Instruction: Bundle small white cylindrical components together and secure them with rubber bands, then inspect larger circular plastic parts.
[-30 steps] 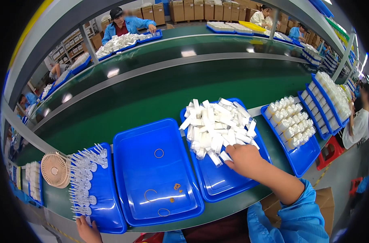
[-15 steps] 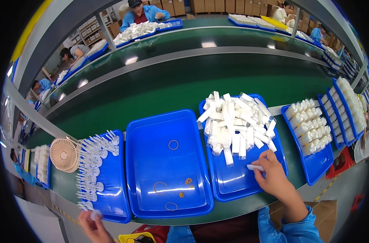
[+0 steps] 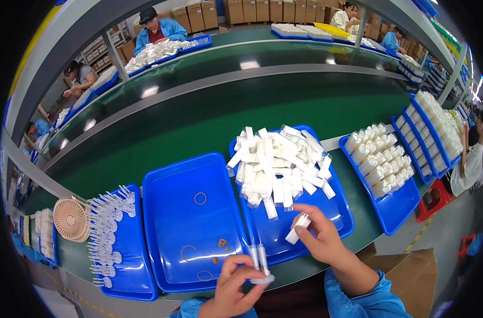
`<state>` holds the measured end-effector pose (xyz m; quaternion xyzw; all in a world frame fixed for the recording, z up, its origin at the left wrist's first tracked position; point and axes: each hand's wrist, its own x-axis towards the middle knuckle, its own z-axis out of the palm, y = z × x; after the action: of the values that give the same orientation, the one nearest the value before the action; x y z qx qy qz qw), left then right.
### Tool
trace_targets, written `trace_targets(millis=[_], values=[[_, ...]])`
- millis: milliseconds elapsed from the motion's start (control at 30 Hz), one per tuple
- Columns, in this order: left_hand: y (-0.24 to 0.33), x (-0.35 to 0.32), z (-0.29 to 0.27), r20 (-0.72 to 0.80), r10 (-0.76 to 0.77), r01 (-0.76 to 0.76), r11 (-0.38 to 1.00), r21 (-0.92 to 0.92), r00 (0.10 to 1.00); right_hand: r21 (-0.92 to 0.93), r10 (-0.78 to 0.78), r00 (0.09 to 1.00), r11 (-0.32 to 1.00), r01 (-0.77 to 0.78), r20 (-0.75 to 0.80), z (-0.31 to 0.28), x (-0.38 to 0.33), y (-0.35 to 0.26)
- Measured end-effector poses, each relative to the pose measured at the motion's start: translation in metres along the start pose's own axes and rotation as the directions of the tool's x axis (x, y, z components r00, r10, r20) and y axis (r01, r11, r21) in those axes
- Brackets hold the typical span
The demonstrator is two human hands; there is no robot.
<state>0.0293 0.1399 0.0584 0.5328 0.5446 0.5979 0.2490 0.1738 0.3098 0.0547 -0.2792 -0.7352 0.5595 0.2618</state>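
Note:
My left hand (image 3: pixel 232 290) is closed on a clear plastic piece (image 3: pixel 261 259) with a round base and two upright tube-like prongs, just in front of the trays. To its right my right hand (image 3: pixel 326 241) pinches a small white box-like piece (image 3: pixel 298 229) above the near part of a blue tray (image 3: pixel 334 216). A heap of similar white pieces (image 3: pixel 284 161) fills the far part of that tray. In the leftmost tray (image 3: pixel 129 254), clear pronged pieces (image 3: pixel 106 233) stand in rows. Between them lies a blue tray (image 3: pixel 170 222) with several thin rings and small orange bands (image 3: pixel 222 243).
A beige round fan (image 3: pixel 71 219) stands at the left. At the right, a tray of white bundles (image 3: pixel 382 159) sits beside tilted, filled trays (image 3: pixel 432 132). A red stool (image 3: pixel 434 200) and cardboard (image 3: pixel 408 273) are below. Co-workers sit beyond the green belt (image 3: pixel 199 116).
My left hand has come from the leftmost tray's near corner to the middle, bringing the clear piece close to my right hand. The view has turned slightly right.

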Motion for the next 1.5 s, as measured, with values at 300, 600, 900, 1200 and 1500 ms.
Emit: trace_targets(millis=[300,600,900,1200,1500], values=[[-0.014,-0.041,-0.042,-0.218,0.009,0.144,0.724,0.675,0.976,-0.852,-0.232,0.946,0.423,0.309,0.228,-0.038,0.009,-0.022],[-0.003,-0.066,-0.035,-0.345,-0.185,0.389,0.533,0.752,0.920,-0.948,-0.978,0.121,-0.128,0.293,0.170,-0.139,0.109,-0.283],[-0.023,-0.061,-0.031,-0.330,-0.075,0.302,0.624,0.720,0.941,-0.921,-0.534,0.771,0.039,-0.387,-0.346,-0.332,0.250,-0.396],[-0.023,-0.065,-0.033,-0.404,0.014,0.310,0.619,0.722,0.915,-0.905,-0.320,0.873,-0.095,-0.416,-0.368,-0.310,0.300,-0.381],[-0.020,-0.062,-0.034,-0.400,-0.034,0.329,0.636,0.698,0.916,-0.868,-0.746,0.490,0.239,-0.434,-0.450,-0.345,0.317,-0.385]])
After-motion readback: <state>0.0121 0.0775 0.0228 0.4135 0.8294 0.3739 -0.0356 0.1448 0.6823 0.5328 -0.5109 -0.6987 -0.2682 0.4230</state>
